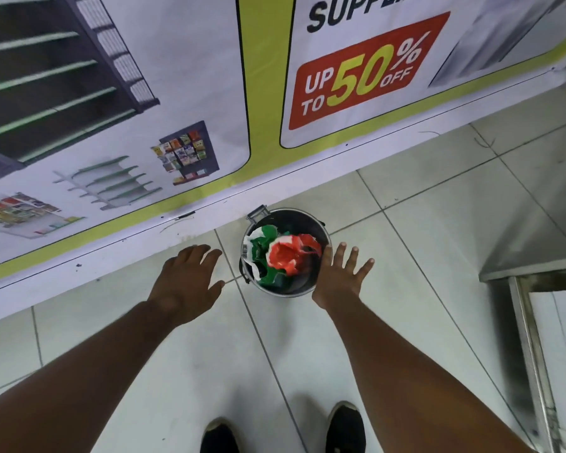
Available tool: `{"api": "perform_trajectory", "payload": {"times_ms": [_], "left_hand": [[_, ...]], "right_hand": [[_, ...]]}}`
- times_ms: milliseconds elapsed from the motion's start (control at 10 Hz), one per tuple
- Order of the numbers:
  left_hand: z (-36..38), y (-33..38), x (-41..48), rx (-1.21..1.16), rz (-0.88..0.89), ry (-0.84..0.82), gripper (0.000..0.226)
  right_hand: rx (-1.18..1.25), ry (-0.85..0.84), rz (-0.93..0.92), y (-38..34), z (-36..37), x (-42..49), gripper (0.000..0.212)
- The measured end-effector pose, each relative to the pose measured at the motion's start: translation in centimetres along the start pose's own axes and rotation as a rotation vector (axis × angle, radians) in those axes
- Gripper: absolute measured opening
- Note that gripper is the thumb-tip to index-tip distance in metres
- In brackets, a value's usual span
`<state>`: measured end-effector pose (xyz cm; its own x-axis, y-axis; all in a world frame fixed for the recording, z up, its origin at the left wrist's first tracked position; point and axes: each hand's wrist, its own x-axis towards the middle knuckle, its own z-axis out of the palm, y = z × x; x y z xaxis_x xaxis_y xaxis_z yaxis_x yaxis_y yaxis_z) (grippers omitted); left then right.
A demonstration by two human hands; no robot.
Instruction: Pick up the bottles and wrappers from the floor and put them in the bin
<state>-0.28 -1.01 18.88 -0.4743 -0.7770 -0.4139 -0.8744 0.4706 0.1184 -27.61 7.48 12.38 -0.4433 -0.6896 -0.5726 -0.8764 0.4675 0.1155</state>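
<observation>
A small round metal bin (276, 291) stands on the tiled floor near the wall banner. Inside it lie crumpled wrappers: a red and white one (286, 256) on top of green and white ones (262, 238). My left hand (187, 279) hovers to the left of the bin, palm down, fingers spread, holding nothing. My right hand (339, 276) is at the bin's right rim, fingers apart, empty. No bottles are visible on the floor.
A large printed banner (177, 109) covers the wall behind the bin. A steel table leg and frame (530, 338) stand at the right. My two dark shoes (343, 429) are at the bottom, on pale floor tiles.
</observation>
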Motion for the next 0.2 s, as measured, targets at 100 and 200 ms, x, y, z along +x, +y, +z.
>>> {"api": "perform_trajectory", "payload": {"times_ms": [100, 200], "left_hand": [[-0.7, 0.4, -0.5, 0.010, -0.001, -0.011, 0.064], [-2.9, 1.4, -1.3, 0.026, 0.013, -0.024, 0.067]], "right_hand": [[0.041, 0.067, -0.071, 0.3, -1.3, -0.7, 0.101], [0.031, 0.141, -0.162, 1.5, -4.0, -1.8, 0.094]]}}
